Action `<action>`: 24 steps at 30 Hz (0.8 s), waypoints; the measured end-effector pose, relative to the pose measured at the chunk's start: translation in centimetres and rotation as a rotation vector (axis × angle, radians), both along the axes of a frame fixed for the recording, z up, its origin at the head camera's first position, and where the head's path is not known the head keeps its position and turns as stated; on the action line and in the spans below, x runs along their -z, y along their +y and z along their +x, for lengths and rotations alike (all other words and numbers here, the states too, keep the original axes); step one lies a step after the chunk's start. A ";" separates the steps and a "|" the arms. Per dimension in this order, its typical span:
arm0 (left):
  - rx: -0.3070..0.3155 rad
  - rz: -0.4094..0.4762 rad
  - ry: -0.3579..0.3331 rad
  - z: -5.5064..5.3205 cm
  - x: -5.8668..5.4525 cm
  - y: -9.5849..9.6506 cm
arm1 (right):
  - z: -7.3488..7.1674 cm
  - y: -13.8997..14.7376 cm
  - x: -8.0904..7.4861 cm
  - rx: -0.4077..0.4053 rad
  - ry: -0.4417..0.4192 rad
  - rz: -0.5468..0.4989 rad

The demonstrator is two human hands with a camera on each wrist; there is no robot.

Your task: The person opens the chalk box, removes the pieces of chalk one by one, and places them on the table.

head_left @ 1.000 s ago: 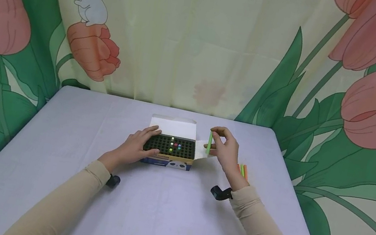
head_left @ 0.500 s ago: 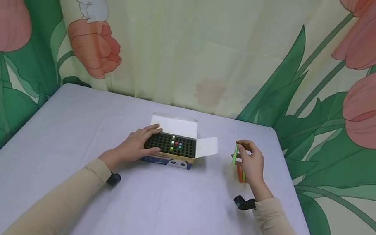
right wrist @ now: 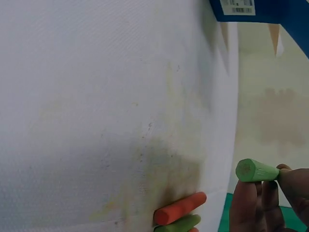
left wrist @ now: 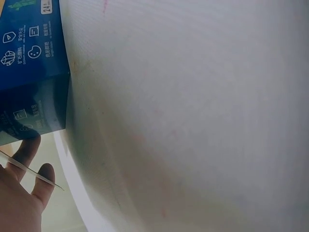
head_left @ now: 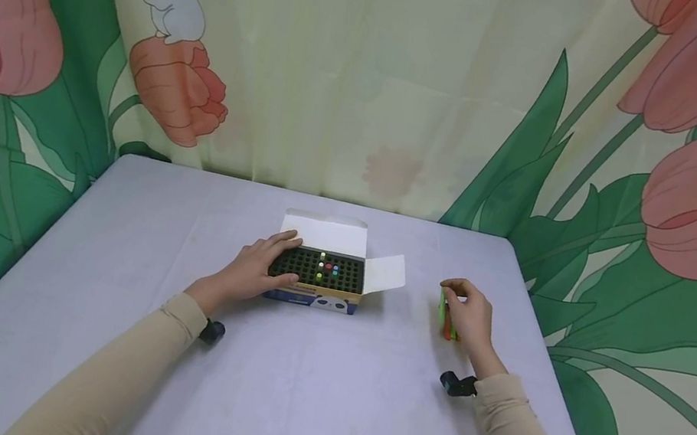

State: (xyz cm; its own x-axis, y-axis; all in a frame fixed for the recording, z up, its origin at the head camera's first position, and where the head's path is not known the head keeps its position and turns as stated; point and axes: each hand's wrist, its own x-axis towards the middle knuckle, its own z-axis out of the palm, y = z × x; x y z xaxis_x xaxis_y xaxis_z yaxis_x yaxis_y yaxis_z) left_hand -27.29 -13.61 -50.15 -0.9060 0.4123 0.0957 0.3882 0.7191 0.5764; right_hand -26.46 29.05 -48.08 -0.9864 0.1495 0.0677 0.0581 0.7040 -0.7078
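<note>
A blue chalk box (head_left: 307,296) stands open-lidded on the table, with a black grid of holes holding several coloured chalks (head_left: 329,267). My left hand (head_left: 252,268) holds the box's left end, thumb at the front edge and fingers at the back; in the left wrist view, fingers (left wrist: 29,152) meet the box end. My right hand (head_left: 469,318), right of the box, pinches a green chalk stick (right wrist: 256,170) between thumb and fingers, upright in the head view. Just below it lie a red-orange chalk (right wrist: 181,208) and another green chalk (right wrist: 178,224), partly hidden behind the hand in the head view.
The box's white lid (head_left: 324,235) stands up at its back, and a white side flap (head_left: 384,274) sticks out right. A white cloth covers the table (head_left: 303,396). A printed curtain (head_left: 319,65) hangs behind the far edge.
My right hand has moved right, away from the box flap, then down toward the loose chalks, still pinching the green chalk. The left hand has stayed on the box.
</note>
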 end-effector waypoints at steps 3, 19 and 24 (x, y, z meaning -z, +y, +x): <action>-0.001 0.000 -0.003 0.1 0.1 0.0 | 0.1 0.1 0.5 -0.017 0.013 0.072; -0.007 -0.006 0.010 0.1 -0.1 -0.1 | 0.1 0.2 2.1 -0.108 0.076 0.473; -0.008 -0.005 0.009 0.1 0.0 0.0 | 0.1 0.6 2.2 -0.119 0.039 0.490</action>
